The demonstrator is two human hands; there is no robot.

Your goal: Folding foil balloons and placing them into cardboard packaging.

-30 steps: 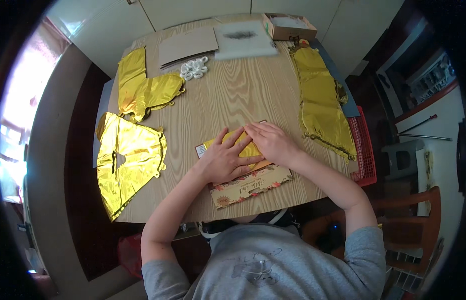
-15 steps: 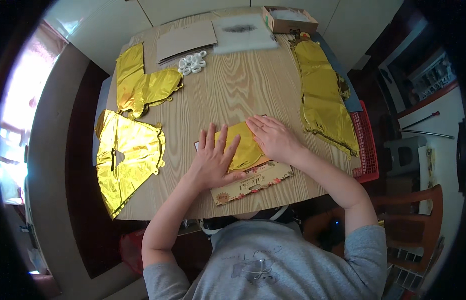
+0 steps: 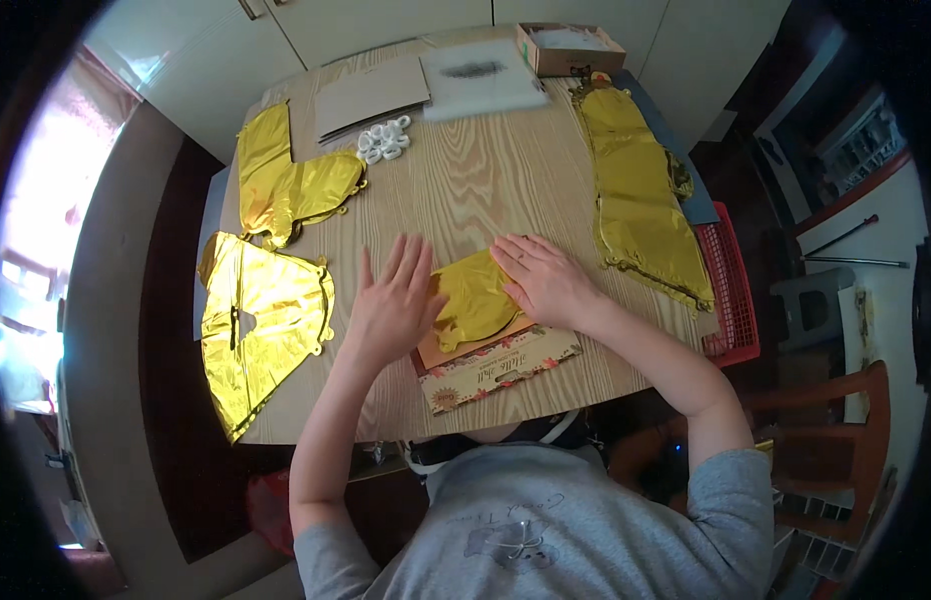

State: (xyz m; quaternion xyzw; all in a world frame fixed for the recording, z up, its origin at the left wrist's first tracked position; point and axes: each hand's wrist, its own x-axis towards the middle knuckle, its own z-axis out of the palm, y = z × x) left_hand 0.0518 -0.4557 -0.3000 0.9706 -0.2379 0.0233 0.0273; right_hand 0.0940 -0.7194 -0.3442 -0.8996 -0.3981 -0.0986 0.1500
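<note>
A folded gold foil balloon (image 3: pixel 476 297) lies on a printed card (image 3: pixel 506 372) with a floral border, close to the table's near edge. Over the left end of the foil rests my left hand (image 3: pixel 394 300), flat with its fingers stretched out and the thumb along the foil's edge. My right hand (image 3: pixel 548 280) lies flat across the foil's right end, fingers extended and pressing on it. Part of the balloon and of the card is hidden beneath both hands.
More flat gold foil balloons lie at the left (image 3: pixel 271 330), the far left (image 3: pixel 296 185) and the right (image 3: pixel 636 180). White ribbon rolls (image 3: pixel 384 139), stacked cardboard sheets (image 3: pixel 374 95), a clear plastic bag (image 3: pixel 486 85) and an open box (image 3: pixel 571 55) stand farther back. A red basket (image 3: pixel 731 290) is beside the table.
My left hand has slid left toward the foil's end, its fingers closer together, uncovering more of the card's near side. My right hand has stayed nearly in place.
</note>
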